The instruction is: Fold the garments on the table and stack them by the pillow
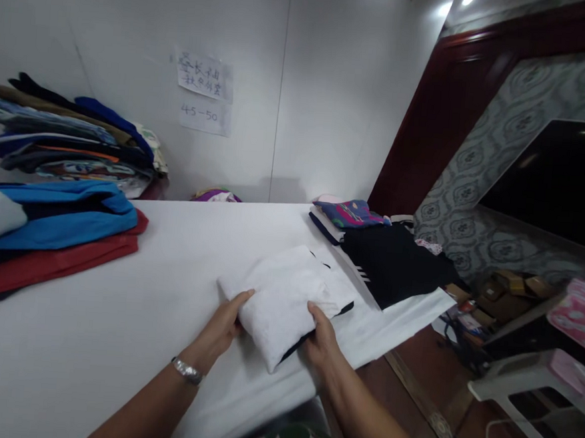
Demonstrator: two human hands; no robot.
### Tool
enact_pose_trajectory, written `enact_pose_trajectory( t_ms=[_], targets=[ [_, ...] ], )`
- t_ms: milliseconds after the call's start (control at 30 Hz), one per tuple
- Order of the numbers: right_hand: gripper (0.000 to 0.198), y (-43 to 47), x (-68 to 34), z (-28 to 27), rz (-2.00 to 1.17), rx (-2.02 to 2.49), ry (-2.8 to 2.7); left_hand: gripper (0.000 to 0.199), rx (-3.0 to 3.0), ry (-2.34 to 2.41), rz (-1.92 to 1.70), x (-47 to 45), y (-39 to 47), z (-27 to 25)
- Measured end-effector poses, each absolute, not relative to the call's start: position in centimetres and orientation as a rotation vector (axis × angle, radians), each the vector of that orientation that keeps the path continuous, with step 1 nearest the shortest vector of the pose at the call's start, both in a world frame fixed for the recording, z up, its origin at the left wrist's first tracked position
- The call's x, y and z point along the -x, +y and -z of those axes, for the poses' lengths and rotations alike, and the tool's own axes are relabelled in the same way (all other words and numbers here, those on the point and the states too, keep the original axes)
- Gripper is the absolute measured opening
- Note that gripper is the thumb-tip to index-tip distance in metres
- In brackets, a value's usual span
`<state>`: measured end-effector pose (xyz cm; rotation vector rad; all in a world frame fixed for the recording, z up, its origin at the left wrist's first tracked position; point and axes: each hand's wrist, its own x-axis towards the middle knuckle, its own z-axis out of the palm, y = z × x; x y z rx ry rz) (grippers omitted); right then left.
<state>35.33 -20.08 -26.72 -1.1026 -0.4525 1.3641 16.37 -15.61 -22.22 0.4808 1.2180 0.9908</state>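
Observation:
A white garment with black edging (pixel 281 298), folded into a compact bundle, is held between my two hands over the front right part of the white table (pixel 180 251). My left hand (pixel 228 321) grips its left edge, thumb on top and fingers out of sight underneath. On the near right edge my right hand (pixel 320 334) has its thumb on top too, with the other fingers hidden below. Black trim shows along the bundle's lower right side and at its right corner. Its exact garment kind cannot be made out.
Folded blue and red clothes (pixel 67 216) lie at the left, with a tall clothes stack (pixel 72 137) behind. At the right rest a black garment with white stripes (pixel 394 259) and a patterned purple-blue one (pixel 350 214). A white stool (pixel 536 383) stands beyond the table's right edge.

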Motion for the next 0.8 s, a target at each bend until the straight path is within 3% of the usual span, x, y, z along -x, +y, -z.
enact_pose_trajectory(
  t_ms=[300, 600, 800],
  targets=[
    [0.039, -17.6, -34.9, 22.0, -1.344, 0.922, -0.550, 0.065, -0.503, 1.016, -0.926, -13.3, -16.5, 22.3],
    [0.037, -13.7, -36.6, 15.9, -1.395, 0.807, -0.621, 0.047, -0.500, 1.137, -1.017, -12.7, -15.7, 25.7],
    [0.028, -7.2, -42.0, 9.7, -1.250, 0.667, -0.674, 0.057, -0.640, 1.194, -1.000, -12.7, -15.5, 27.1]
  ],
)
